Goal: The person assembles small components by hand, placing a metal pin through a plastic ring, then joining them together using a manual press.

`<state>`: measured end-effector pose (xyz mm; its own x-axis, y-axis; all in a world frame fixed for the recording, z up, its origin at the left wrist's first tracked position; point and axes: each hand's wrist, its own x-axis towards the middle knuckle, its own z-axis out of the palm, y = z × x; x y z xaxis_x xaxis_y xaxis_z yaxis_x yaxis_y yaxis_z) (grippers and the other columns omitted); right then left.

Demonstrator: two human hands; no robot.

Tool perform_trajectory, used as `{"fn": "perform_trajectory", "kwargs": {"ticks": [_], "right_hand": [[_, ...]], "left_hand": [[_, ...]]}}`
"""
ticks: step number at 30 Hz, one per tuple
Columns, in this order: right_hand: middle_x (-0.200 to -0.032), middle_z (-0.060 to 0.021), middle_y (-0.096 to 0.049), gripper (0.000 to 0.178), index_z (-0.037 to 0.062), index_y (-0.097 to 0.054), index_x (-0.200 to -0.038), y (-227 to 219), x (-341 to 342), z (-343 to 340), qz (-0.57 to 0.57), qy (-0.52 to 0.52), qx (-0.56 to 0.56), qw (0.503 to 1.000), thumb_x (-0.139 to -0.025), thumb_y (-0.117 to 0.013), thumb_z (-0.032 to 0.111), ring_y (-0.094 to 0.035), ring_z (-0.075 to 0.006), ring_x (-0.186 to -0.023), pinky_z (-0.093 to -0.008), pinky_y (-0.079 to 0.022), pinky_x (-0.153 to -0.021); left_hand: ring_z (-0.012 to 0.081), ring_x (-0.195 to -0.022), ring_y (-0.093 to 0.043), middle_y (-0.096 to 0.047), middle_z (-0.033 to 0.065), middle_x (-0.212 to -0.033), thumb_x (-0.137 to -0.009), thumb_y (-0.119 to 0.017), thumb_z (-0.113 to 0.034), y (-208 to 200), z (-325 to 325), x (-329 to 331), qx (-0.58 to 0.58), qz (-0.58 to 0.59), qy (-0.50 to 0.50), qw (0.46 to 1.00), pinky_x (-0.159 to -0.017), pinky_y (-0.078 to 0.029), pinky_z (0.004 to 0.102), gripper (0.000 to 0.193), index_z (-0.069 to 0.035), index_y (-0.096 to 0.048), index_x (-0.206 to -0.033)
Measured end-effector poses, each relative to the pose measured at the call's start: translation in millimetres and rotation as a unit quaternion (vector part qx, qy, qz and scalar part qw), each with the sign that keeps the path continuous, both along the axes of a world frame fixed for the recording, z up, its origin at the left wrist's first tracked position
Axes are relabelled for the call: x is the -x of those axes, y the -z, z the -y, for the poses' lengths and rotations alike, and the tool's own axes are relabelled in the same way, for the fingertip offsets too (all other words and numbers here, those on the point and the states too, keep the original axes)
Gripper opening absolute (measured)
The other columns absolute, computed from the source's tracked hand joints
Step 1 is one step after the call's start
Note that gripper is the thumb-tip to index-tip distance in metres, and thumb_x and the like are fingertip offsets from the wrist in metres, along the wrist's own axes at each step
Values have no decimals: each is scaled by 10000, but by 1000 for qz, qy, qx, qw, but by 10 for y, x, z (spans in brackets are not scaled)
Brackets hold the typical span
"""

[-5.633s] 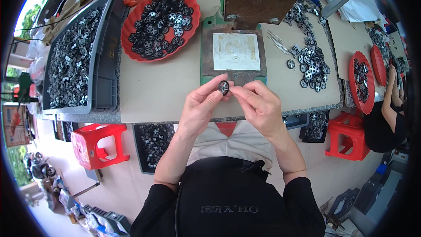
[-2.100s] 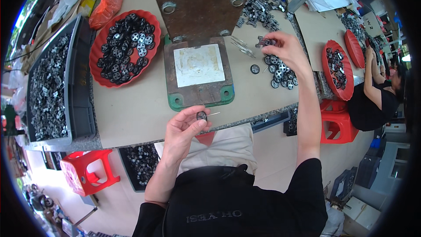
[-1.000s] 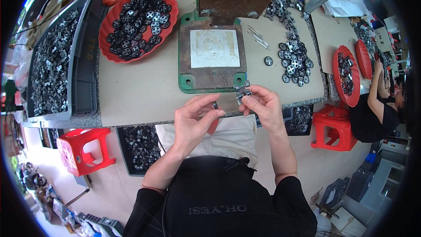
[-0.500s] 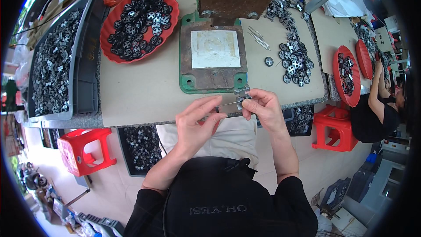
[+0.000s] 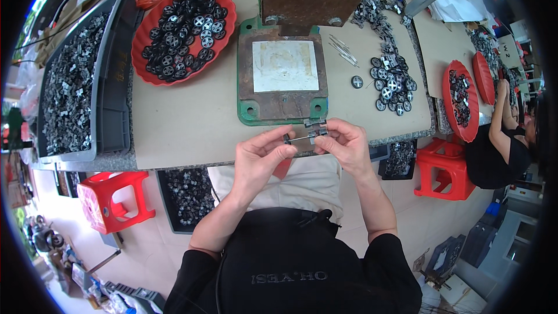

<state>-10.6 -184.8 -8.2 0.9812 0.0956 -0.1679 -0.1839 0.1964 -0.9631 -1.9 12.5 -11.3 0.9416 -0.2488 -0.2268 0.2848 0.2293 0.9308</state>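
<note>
My L hand (image 5: 260, 156) is in a narrow pinch, thumb + fingertips on a black wheel (image 5: 286, 139) seen nearly edge-on. My R hand (image 5: 350, 146) pinches a grey bracket (image 5: 313, 132). Both hands are approx level, just past the near edge of the press base (image 5: 283, 114), w/ a small gap btwn them. A thin rod (image 5: 300, 138) runs from the wheel toward 3 o'clock & meets the bracket; can't tell if its tip is in a hole or only against it.

For this step, imo: hold the wheel by its rim, rod in line w/ the hole, bracket square to it. Light, straight push, maybe a slight twist; a skewed push could bend the rod or work the wheel loose. R fingertips should stay clear of the hole's far side.

Around my hands on the worktop (image 5: 186, 125): white pad (image 5: 285, 65) near 12 o'clock, spare rods (image 5: 343, 50) at 1, loose wheels (image 5: 391, 85) at 2, red bowl (image 5: 139, 52) of wheels btwn 10 & 11, grey bin (image 5: 117, 107) btwn 9 & 10.
</note>
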Motion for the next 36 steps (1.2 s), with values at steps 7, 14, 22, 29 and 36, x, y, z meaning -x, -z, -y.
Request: {"fn": "perform_trajectory", "kwargs": {"ticks": [7,14,22,29,36], "right_hand": [[-901,-72,-651,220,-55,-607,-1031,58,7,-102,12,-31,-33,999,-818,-650,-18,-620,-95,-722,-223,-522,-622],[-845,-60,-658,222,-53,-605,-1032,24,23,-124,-22,-17,-49,998,-816,-648,-25,-624,-99,-693,-229,-524,-616],[-879,-89,-662,209,-45,-627,-980,-80,36,-132,129,32,96,986,-778,-677,-33,-644,-120,-750,-241,-533,-642],[-920,-106,-664,215,-39,-637,-946,22,44,-138,151,33,109,982,-741,-703,-38,-651,-133,-807,-246,-536,-673],[-928,-104,-671,264,-26,-619,-993,-128,92,-124,31,37,48,998,-743,-702,-28,-663,-135,-810,-256,-532,-692]], "left_hand": [[157,-903,-625,-609,123,-1075,-777,-663,82,10,55,44,-93,121,10,988,-785,-533,259,423,49,-558,-1185],[116,-899,-597,-592,73,-1036,-811,-660,28,67,58,-25,72,21,29,997,-787,-509,240,428,19,-543,-1223],[79,-805,-566,-602,67,-1000,-801,-687,-12,142,50,-14,73,-3,50,996,-672,-487,201,427,13,-561,-1209],[75,-728,-559,-611,72,-991,-839,-660,-50,94,116,23,83,17,42,996,-559,-461,198,363,25,-568,-1182],[69,-731,-579,-642,71,-931,-896,-558,-30,69,188,13,178,-93,17,979,-658,-483,206,230,24,-564,-1120]]}}
